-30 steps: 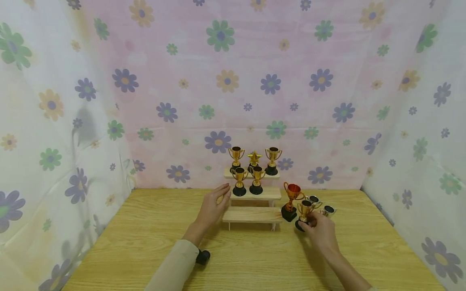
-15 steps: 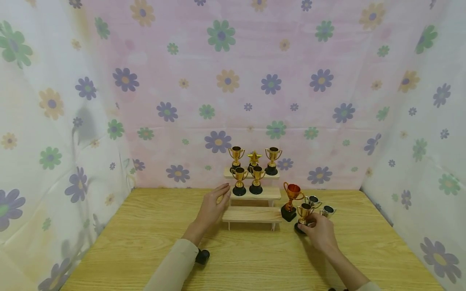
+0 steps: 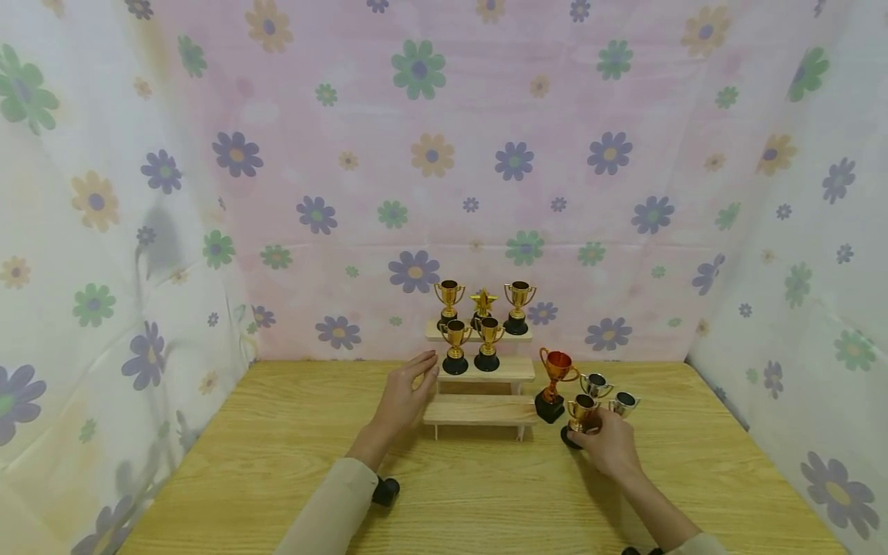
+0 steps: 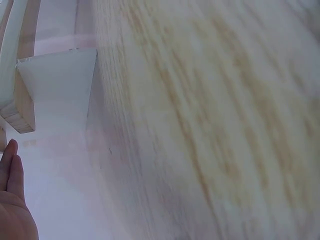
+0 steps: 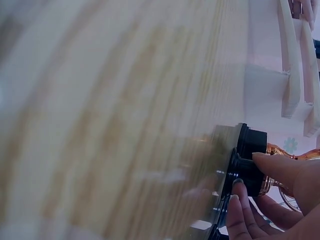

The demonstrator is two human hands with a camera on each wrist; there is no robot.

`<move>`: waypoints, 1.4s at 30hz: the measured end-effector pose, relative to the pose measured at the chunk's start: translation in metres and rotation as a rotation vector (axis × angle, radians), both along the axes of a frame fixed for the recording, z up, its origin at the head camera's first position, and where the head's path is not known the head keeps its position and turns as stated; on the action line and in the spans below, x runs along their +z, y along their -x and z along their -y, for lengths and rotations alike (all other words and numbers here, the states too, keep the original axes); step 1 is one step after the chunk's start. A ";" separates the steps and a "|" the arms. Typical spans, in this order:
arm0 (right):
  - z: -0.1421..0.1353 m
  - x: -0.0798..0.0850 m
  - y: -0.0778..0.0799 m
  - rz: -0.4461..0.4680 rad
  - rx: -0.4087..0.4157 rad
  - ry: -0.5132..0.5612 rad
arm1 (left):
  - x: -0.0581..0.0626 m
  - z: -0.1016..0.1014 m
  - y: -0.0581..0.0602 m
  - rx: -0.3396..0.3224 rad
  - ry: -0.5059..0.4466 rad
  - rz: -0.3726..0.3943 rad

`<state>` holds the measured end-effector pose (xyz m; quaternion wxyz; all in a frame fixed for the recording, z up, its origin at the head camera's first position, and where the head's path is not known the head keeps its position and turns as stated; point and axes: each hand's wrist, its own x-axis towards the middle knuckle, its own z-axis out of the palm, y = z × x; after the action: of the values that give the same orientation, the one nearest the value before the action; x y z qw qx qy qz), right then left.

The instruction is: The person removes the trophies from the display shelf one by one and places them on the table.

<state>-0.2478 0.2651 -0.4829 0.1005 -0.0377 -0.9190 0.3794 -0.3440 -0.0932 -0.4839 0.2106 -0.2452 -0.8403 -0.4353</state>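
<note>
My right hand [image 3: 609, 441] pinches a small gold trophy cup [image 3: 581, 412] by its black base, to the right of a wooden step stand [image 3: 480, 411]. In the right wrist view, thumb and fingers hold that black base [image 5: 248, 175] close to the table surface. My left hand [image 3: 405, 393] is at the stand's left side with its fingers extended. Whether it touches the stand I cannot tell. Two gold trophies [image 3: 489, 339] stand on the middle step. On the top step, a gold star trophy [image 3: 483, 303] stands between two gold cups [image 3: 519, 301].
A red-orange trophy [image 3: 555, 381] stands between the stand and my right hand. Two silver cups [image 3: 623, 404] are just behind that hand, partly hidden. Flowered cloth [image 3: 444, 193] encloses the back and sides of the wooden table [image 3: 291, 432].
The gold trophy in my right hand has shifted slightly toward me, its cup now a little lower in view. The left hand and the trophies on the stand stay in place.
</note>
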 end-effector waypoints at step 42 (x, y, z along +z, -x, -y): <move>0.000 0.038 -0.046 0.115 0.094 0.015 | -0.003 0.001 0.003 -0.005 -0.010 -0.015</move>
<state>-0.2023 0.2648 -0.4445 0.0292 -0.0171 -0.9212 0.3877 -0.3472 -0.0941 -0.4872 0.2171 -0.2495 -0.8358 -0.4382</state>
